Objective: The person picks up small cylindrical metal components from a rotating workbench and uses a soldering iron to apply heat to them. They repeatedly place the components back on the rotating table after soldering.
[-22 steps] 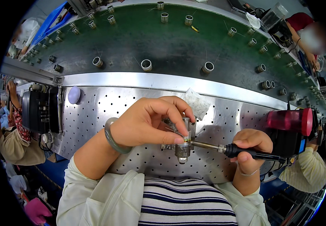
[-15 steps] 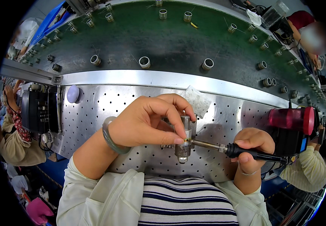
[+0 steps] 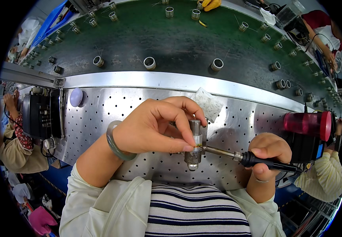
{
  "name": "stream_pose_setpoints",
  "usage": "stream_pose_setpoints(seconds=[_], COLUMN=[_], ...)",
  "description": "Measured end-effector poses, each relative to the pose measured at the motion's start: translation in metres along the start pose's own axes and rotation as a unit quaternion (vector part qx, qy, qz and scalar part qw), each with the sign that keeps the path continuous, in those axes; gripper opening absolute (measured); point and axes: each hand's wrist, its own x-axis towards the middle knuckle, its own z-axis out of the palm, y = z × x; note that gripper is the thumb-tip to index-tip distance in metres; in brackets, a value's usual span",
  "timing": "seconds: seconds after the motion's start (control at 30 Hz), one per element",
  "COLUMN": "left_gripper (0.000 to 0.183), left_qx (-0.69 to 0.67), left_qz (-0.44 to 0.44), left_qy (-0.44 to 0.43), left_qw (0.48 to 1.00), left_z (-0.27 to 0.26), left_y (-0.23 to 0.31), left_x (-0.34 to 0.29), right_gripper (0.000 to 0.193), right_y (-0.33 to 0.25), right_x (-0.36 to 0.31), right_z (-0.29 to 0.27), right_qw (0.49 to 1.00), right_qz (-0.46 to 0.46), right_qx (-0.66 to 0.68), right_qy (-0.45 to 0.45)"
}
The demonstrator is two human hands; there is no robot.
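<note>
No lettering, number or sign can be read here; the blue screen point(image 3: 320, 150) on the black box point(image 3: 302, 147) at the right is too small to make out.

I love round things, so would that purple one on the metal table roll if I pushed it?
The purple thing would probably roll or wobble, since its outline is rounded like an egg. It might feel slippery too, because its surface looks smooth. I can't tell how heavy it is.
</note>
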Motion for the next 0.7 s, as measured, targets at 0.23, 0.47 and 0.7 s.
stream_pose_setpoints(seconds=[0.23, 0.47, 0.7], left_gripper=[0.016, 0.016, 0.017], left_qx=[0.014, 0.0, -0.005], left_qz=[-0.001, 0.0, 0.004], left_qy=[-0.007, -0.01, -0.024], left_qw=[1.0, 1.0, 1.0], left_z=[-0.0025, -0.003, -0.0056], left_y=[-0.0011, -0.0025, -0.0035], left_x=[0.0, 0.0001, 0.002], right_gripper=[0.026, 0.027, 0.026], right_y=[-0.0001, -0.0001, -0.0009], right_x=[-0.0012, -0.0016, -0.001], right_z=[0.0, 0.0002, 0.0013], right_qw=[1.0, 0.999, 0.999], right_qz=[0.007, 0.01, 0.019], right_qx=[-0.024, -0.03, -0.031], right_qy=[-0.009, -0.008, 0.0])
